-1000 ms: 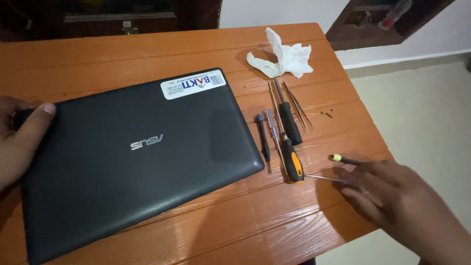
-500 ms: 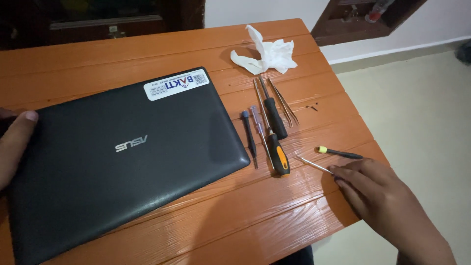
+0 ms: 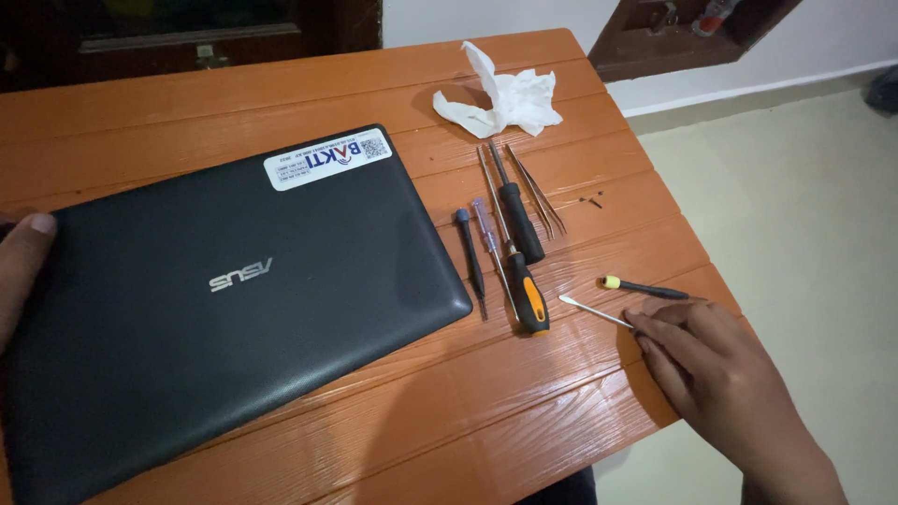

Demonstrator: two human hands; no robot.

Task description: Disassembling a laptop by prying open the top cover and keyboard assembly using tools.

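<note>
A closed dark grey laptop (image 3: 234, 309) with a white sticker on its lid lies on an orange wooden table (image 3: 421, 411). My left hand (image 3: 21, 271) grips the laptop's left edge, thumb on the lid. My right hand (image 3: 720, 374) rests at the table's right edge, fingertips closed on the near end of a thin metal pick (image 3: 591, 310) that lies flat on the wood. Just beyond the fingers lies a small black screwdriver with a yellow cap (image 3: 645, 288).
Right of the laptop lie an orange-and-black screwdriver (image 3: 528, 299), a black-handled one (image 3: 519, 220), two slim drivers (image 3: 470, 257), tweezers (image 3: 538, 198) and tiny screws (image 3: 591, 198). A crumpled white tissue (image 3: 505, 98) sits at the back. Pale floor (image 3: 804, 187) lies beyond the table's right edge.
The view has shifted slightly. Both hands stay where they were, the right still on the thin pick, the left still on the laptop's edge.
</note>
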